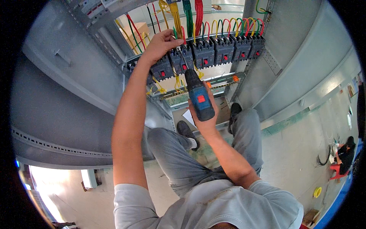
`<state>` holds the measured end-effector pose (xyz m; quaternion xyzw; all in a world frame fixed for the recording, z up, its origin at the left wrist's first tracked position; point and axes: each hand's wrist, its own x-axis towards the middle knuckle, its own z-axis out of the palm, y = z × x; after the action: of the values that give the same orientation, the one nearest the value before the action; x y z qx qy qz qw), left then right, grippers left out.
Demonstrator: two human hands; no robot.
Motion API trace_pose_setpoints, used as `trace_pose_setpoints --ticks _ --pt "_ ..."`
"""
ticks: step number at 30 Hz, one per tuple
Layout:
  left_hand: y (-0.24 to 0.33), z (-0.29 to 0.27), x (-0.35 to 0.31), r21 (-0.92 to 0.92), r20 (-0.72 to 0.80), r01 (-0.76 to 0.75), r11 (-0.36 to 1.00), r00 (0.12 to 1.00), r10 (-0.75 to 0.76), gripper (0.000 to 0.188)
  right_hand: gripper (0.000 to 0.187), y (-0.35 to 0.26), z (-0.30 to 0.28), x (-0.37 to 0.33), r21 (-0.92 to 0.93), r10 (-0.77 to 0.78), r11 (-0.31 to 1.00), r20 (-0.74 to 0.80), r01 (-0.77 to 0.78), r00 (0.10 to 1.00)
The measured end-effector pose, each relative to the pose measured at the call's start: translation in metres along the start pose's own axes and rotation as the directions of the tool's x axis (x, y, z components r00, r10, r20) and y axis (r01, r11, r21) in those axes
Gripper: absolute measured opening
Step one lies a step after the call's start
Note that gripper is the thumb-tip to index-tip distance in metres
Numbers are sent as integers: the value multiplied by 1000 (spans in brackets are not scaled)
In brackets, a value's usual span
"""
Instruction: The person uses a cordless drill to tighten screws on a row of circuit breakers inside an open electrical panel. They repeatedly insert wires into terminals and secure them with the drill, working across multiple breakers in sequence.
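Grey steel cabinet [289,57]: open-fronted enclosure, walls bending toward the picture's rim – the landmark for all entries below.
Breaker row [213,51]: black circuit breakers with red buttons, mounted side by side across the cabinet's middle.
Wires [228,24]: red, yellow and green loops entering the breaker tops; thicker bundles hang above them.
Left hand [162,44]: raised to the left part of the breaker row, fingers closed around wire ends at a breaker top.
Right hand [206,114]: wrapped tight on the drill's grip, just below the breaker row.
Cordless drill [199,97]: blue and black with a red patch – its nose points up at a breaker; whether the tip touches cannot be told.
Shoes [187,131]: dark pair on the floor at the cabinet's foot.
Seated person [345,152]: well apart, far right of the cabinet, on a red stool.
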<state>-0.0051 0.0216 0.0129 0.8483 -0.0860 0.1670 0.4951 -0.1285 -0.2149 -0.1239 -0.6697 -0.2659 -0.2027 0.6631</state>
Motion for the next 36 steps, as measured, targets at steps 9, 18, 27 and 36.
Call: trace_pose_setpoints --ticks 9,18,27,36 --pt "0 -31 12 -105 317 128 986 944 -89 30 87 8 2 -5 60 58 996 1 -58 998" --pt "-11 -1 1 172 -38 -113 979 992 121 30 80 1 0 -3 22 8 1000 3 -8 1000" --pt "-12 0 0 306 -48 -101 947 992 121 29 85 2 -1 -11 81 107 991 21 -108 994" --pt "-15 -1 1 276 -75 -114 954 987 140 28 78 -6 -4 -4 21 44 999 26 -45 999"
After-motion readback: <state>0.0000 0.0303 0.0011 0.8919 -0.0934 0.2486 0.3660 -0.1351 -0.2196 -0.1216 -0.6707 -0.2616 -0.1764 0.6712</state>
